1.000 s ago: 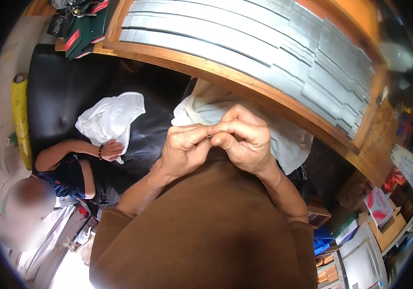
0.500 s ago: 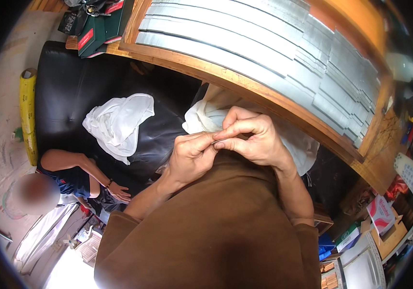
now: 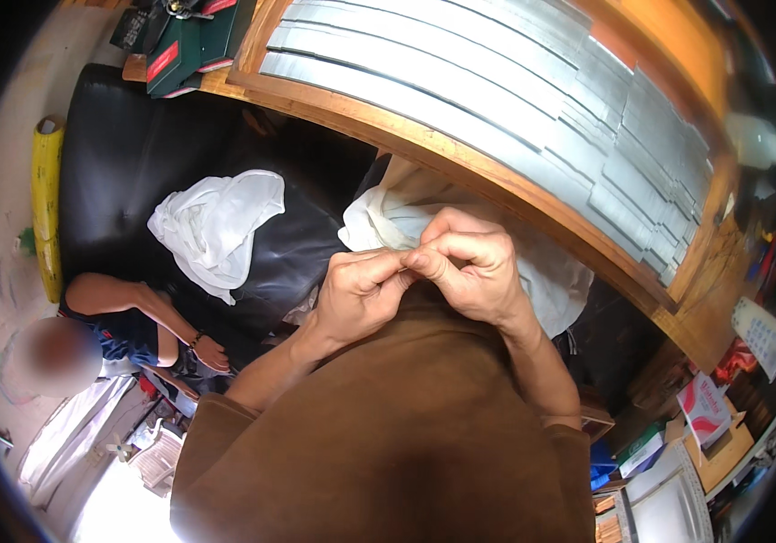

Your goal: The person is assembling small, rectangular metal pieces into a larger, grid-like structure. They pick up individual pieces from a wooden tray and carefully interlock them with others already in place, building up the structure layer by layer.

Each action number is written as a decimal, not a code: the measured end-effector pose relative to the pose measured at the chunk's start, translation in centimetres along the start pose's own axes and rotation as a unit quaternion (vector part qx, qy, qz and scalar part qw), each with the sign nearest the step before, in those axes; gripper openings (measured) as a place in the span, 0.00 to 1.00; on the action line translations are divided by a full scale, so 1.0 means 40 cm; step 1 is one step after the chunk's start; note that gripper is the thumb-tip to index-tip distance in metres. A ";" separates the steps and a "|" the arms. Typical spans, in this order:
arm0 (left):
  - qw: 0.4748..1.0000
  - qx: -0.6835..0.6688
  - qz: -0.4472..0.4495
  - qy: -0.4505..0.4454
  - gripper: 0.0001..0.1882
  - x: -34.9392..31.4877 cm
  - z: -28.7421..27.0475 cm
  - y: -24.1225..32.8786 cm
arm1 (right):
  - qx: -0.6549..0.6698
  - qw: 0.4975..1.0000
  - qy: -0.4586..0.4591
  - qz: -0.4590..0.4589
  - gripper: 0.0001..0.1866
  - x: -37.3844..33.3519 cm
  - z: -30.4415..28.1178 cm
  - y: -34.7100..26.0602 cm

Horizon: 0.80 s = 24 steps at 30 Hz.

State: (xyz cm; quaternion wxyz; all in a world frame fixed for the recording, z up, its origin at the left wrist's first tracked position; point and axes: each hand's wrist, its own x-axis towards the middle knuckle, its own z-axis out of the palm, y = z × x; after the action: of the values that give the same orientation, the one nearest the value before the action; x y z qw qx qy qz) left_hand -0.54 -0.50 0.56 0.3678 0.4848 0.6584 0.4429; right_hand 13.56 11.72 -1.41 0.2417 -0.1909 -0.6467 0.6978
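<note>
My left hand (image 3: pixel 363 294) and my right hand (image 3: pixel 471 267) meet in front of my brown shirt (image 3: pixel 388 425), thumbs and forefingers pinched together fingertip to fingertip. Whatever lies between the fingertips is too small or too hidden to make out. Just beyond the hands, a white cloth (image 3: pixel 370 222) hangs below the edge of the wooden tray. Another crumpled white cloth (image 3: pixel 220 231) lies to the left on a black leather seat (image 3: pixel 125 181).
A wooden-framed tray (image 3: pixel 460 149) holding rows of grey metal strips (image 3: pixel 497 72) spans the far side. Green boxes (image 3: pixel 175 54) stand at its left. A yellow roll (image 3: pixel 46 208) leans by the wall. Another person (image 3: pixel 134 335) sits at the left. Cartons (image 3: pixel 705 412) crowd the right.
My right thumb and fingers have shifted slightly at the pinch. The view has moved a little; the other person's arm has drawn slightly left.
</note>
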 end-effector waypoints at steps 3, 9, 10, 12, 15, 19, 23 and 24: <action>1.000 -0.011 -0.015 -0.004 0.08 0.007 -0.011 -0.006 | 0.006 1.000 0.021 0.003 0.08 -0.010 0.007 0.000; 0.996 -0.072 -0.012 -0.055 0.08 0.025 -0.040 -0.002 | 0.017 1.000 0.019 -0.013 0.12 -0.019 0.007 -0.019; 0.996 -0.074 -0.006 -0.053 0.08 0.022 -0.039 -0.009 | 0.016 0.999 0.017 0.025 0.11 -0.023 0.009 -0.027; 0.996 -0.070 0.002 -0.050 0.08 0.017 -0.036 -0.023 | 0.077 0.993 0.055 0.069 0.09 -0.033 0.021 -0.032; 0.997 -0.053 0.007 -0.051 0.08 0.014 -0.035 -0.032 | 0.051 0.996 0.048 0.046 0.07 -0.034 0.015 -0.019; 0.997 -0.049 0.017 -0.048 0.08 0.012 -0.033 -0.035 | -0.016 1.000 0.019 0.009 0.06 -0.030 0.003 -0.017; 0.997 -0.054 0.013 -0.046 0.09 0.012 -0.032 -0.032 | -0.017 1.000 0.026 0.006 0.07 -0.029 0.005 -0.020; 0.997 -0.052 0.011 -0.051 0.09 0.012 -0.034 -0.032 | -0.016 1.000 0.027 0.004 0.07 -0.029 0.005 -0.017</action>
State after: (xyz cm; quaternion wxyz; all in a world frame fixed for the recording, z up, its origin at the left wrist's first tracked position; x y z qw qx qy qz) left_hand -2.31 -0.54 -0.20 0.4208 0.4942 0.6098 0.4548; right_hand 14.45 10.89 -0.76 0.2531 -0.2158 -0.6506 0.6827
